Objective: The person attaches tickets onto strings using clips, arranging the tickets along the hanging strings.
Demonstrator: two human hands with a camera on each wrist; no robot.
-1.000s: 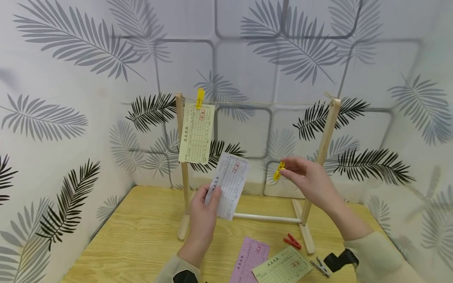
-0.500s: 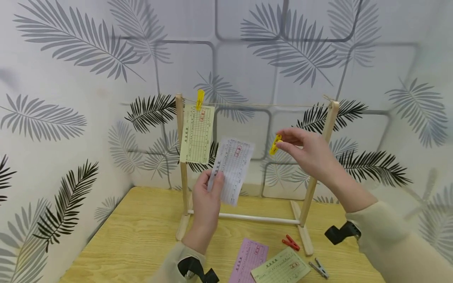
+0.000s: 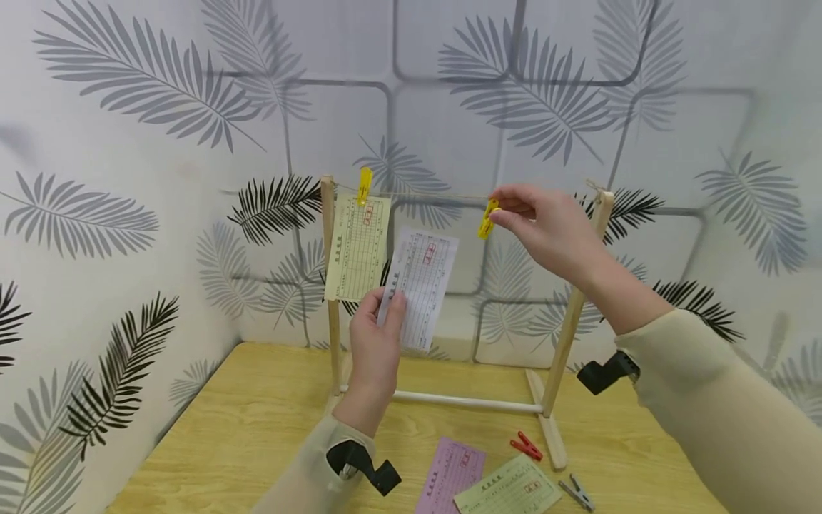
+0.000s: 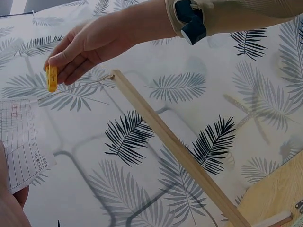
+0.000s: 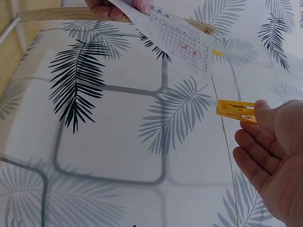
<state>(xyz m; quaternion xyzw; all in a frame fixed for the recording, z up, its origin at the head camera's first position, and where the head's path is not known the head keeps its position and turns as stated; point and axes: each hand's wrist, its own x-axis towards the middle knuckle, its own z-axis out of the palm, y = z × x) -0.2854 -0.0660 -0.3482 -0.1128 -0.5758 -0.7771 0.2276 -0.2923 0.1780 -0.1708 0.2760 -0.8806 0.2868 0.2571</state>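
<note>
A light wood-grain table (image 3: pixel 257 428) fills the bottom of the head view, boxed in by white walls (image 3: pixel 128 214) papered with grey and black palm-leaf prints and rounded grey squares. At frame centre a small rack is stood on the table — two pale wooden posts (image 3: pixel 330 285), a white dowel (image 3: pixel 469 404) low between them, a thin twine line (image 3: pixel 437 195) strung across the top.

A pale yellow printed slip (image 3: pixel 357 246) is hung at the line's left end by a yellow clip (image 3: pixel 364 185). Just right of it, a white ruled slip (image 3: pixel 420 287), thin and slightly curled, is gripped along its lower left edge by the left hand (image 3: pixel 375 343), fingers curled round the paper. A yellow plastic clothespin (image 3: pixel 486 218), flat and slotted, is pinched between thumb and fingertips of the right hand (image 3: pixel 546 228), held at line height in the upper centre, near the right post; contact with the twine cannot be told.

Lying flat at bottom centre — a pink slip (image 3: pixel 449 475), a green slip (image 3: pixel 510 492), a red clip (image 3: pixel 526 447), a grey metal clip (image 3: pixel 576 492). Cream sleeves and black wrist mounts are seen on both arms.
</note>
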